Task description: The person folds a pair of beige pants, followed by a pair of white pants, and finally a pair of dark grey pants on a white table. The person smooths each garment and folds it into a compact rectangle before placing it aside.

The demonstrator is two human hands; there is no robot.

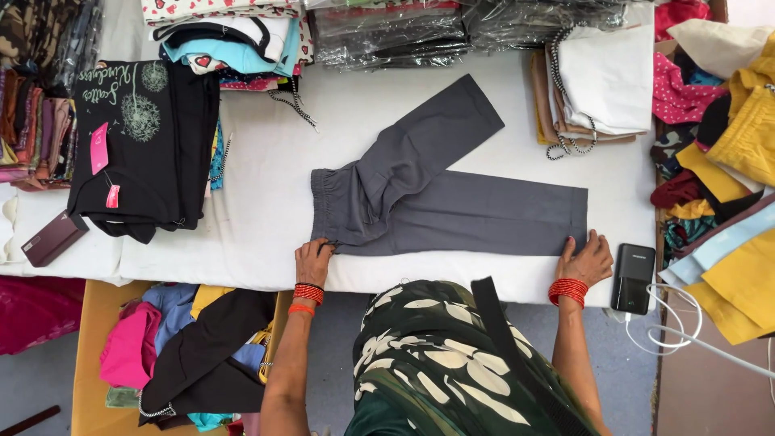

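A: Looking at the white table [266,178], what lies in the middle of it?

B: A pair of grey trousers [452,202]. One leg is flat and goes to the right. The other leg is folded up and points to the far right, across the first one. The waistband is on the left.

A: Where is the left hand [313,260]?

B: At the near left corner of the trousers, just under the waistband. The fingers are closed together and seem to pinch the edge of the cloth.

A: And the right hand [588,257]?

B: It rests on the near right end of the flat leg. The fingers are spread a little and lie flat on the cloth; I cannot tell if they grip it.

A: What is around?

B: A black power bank [632,278] with a white cable [670,331] is near the right hand. A black shirt [137,153] lies far left, and a pile of folded clothes [234,40] is at the far side.
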